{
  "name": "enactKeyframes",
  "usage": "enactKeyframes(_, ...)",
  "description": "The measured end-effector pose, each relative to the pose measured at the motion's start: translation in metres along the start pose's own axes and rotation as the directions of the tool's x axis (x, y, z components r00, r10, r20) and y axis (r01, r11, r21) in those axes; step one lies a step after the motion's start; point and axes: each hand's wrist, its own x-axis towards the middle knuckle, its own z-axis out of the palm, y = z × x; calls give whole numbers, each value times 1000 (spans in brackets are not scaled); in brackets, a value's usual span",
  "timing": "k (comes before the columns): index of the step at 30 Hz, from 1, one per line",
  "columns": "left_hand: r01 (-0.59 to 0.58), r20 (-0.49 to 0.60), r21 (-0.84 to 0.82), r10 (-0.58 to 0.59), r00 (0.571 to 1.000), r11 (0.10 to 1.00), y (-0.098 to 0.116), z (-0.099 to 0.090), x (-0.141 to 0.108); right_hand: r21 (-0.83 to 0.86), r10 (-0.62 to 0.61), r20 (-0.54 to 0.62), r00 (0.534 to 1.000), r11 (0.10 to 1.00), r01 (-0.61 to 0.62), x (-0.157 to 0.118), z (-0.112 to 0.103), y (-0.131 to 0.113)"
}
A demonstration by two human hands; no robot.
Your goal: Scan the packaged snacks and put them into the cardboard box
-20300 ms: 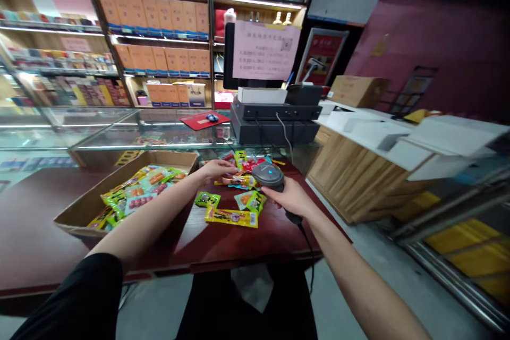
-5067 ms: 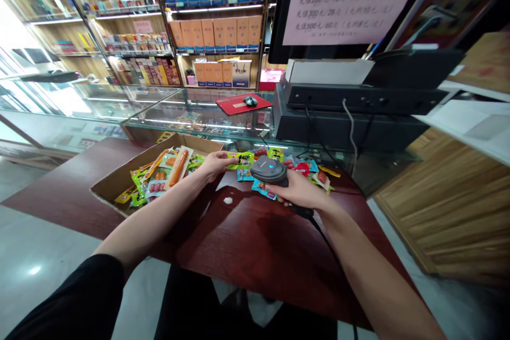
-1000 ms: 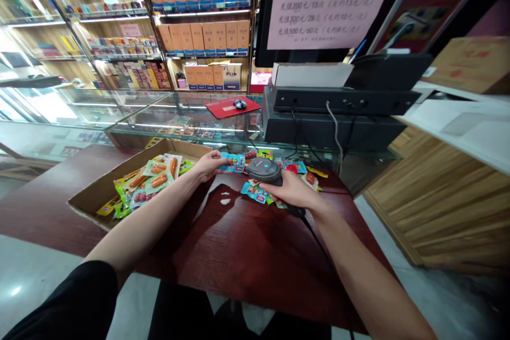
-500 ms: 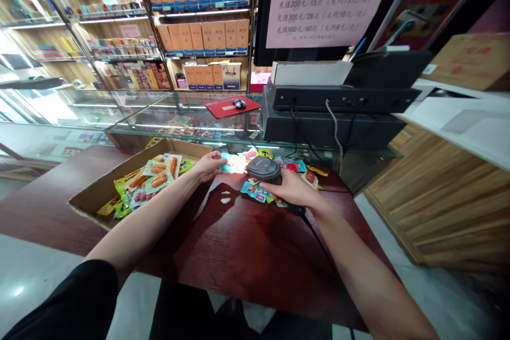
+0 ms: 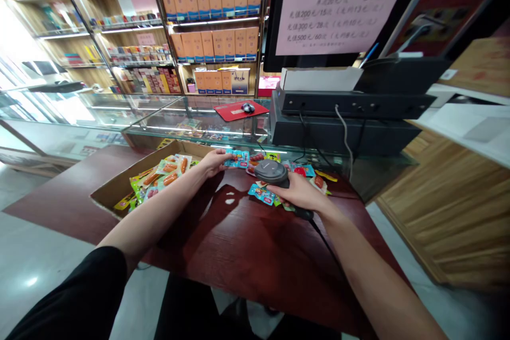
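Note:
My left hand (image 5: 215,162) pinches the left end of a small blue snack packet (image 5: 238,159), held just above the table's back part. My right hand (image 5: 300,191) is wrapped round the handle of a black barcode scanner (image 5: 271,171), its head turned toward the blue packet. Under and around the scanner lie several loose packets, among them another blue packet (image 5: 262,194) and a sausage packet (image 5: 319,182). To the left, partly behind my left forearm, an open cardboard box (image 5: 115,187) holds several sausage packets (image 5: 170,178).
The brown table (image 5: 239,244) meets a glass display counter (image 5: 191,122) with a red mouse pad (image 5: 225,112) on top. Black checkout equipment (image 5: 338,133) stands at the back right. The scanner's cable (image 5: 324,240) runs down across the table. Two white scraps (image 5: 230,201) lie mid-table.
The view has shifted, so everything sits a little further right. Bright light on the blue packet in my left hand has gone, and its print shows now. Both hands keep their grips.

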Motion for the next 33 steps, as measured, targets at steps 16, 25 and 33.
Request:
enactKeyframes(16, -139, -214, -11, 133, 968, 990, 55, -137, -36, -5, 80, 132, 988, 997, -80, 8, 9, 8)
enactKeyframes(25, -96, -43, 110, 101, 994, 989, 33, -68, -30, 19, 119, 108, 987, 992, -122, 7, 1, 15)
enactKeyframes(33, -91, 215, 452, -10, 977, 887, -26, 33, -3, 74, 124, 103, 987, 989, -132, -5, -23, 10)
